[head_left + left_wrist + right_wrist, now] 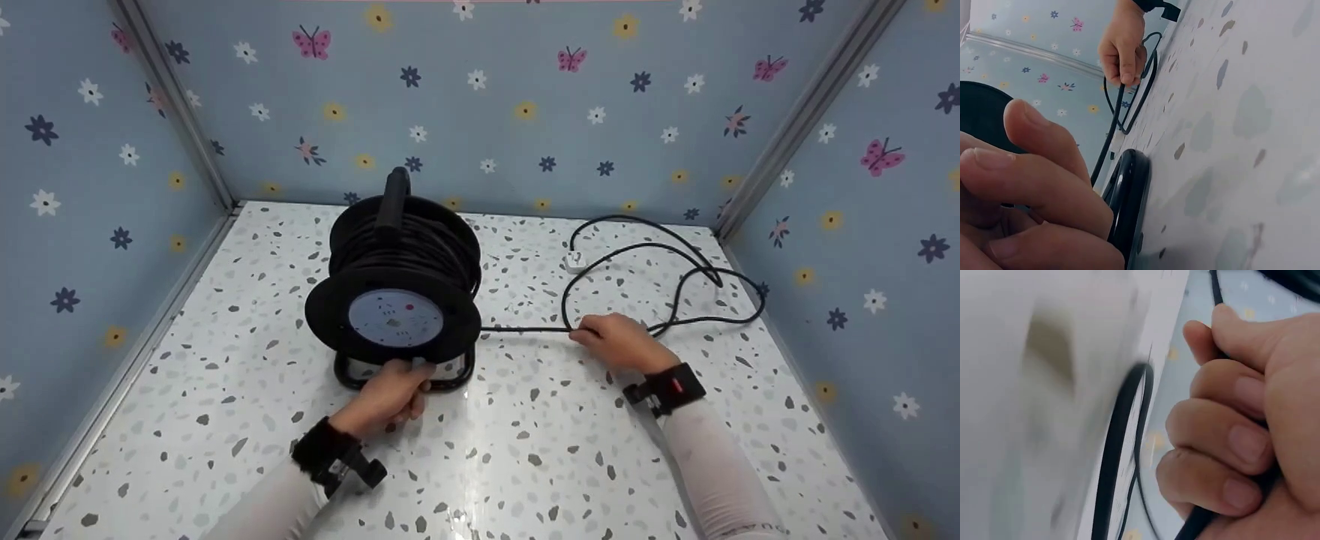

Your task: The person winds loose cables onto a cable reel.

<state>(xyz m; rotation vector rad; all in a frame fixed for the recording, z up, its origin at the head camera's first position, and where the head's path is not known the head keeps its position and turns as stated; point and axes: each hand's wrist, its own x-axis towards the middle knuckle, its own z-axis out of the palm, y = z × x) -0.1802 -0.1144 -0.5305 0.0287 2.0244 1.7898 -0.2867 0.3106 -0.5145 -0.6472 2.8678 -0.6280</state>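
Right hand [619, 343] clamped firmly round the cable [525, 329], right of the reel [394, 280]; left hand [386, 395] pinched the knob [418, 362] at the reel's lower front!

Cable [525, 329] hidden inside the right hand [619, 343], stand [452, 385] partly covered by the left hand [386, 396]

Left wrist view: reel [983, 115] cut off at nine o'clock. Right wrist view: table [1005, 416] blurred at nine o'clock — head view: right sleeve [720, 461] cropped at five o'clock, its lettering [757, 529] too small to read.
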